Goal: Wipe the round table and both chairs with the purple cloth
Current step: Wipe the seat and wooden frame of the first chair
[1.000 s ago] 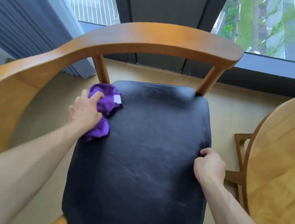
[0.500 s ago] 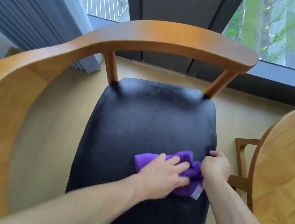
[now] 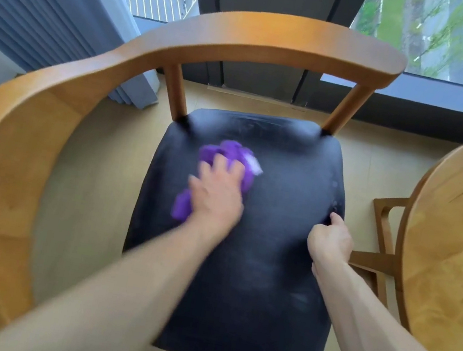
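Keep your flat left hand (image 3: pixel 216 195) pressing the cloth (image 3: pixel 227 156) across the seat (image 3: pixel 268 242) while your curled right hand (image 3: pixel 331 242) grips its edge.

Grey curtain (image 3: pixel 38 5), window (image 3: pixel 461 39) behind.

Daylight from the window (image 3: pixel 449 37); left hand (image 3: pixel 216 194) motion-blurred, edges bowed
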